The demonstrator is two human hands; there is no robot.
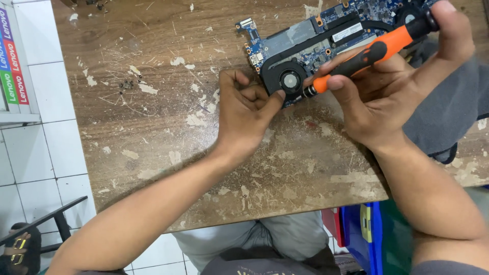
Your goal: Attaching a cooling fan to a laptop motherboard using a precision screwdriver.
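Note:
A blue laptop circuit board (pixel 305 35) with a round black fan (pixel 291 80) and a black heat pipe lies at the far side of a worn wooden table (pixel 168 127). My right hand (pixel 387 97) grips an orange and black screwdriver (pixel 372 51), tilted, its tip down at the board's near edge beside the fan. My left hand (pixel 244 114) rests on the table with fingers curled, the thumb pressing against the board's edge next to the fan. Whether it pinches a screw is hidden.
Small dark screws (pixel 125 85) lie on the table at the left. A grey cloth (pixel 448 117) covers the right side. Boxes (pixel 12 61) stand on the white tiled floor at far left; a blue bin (pixel 364 237) sits below the table at right.

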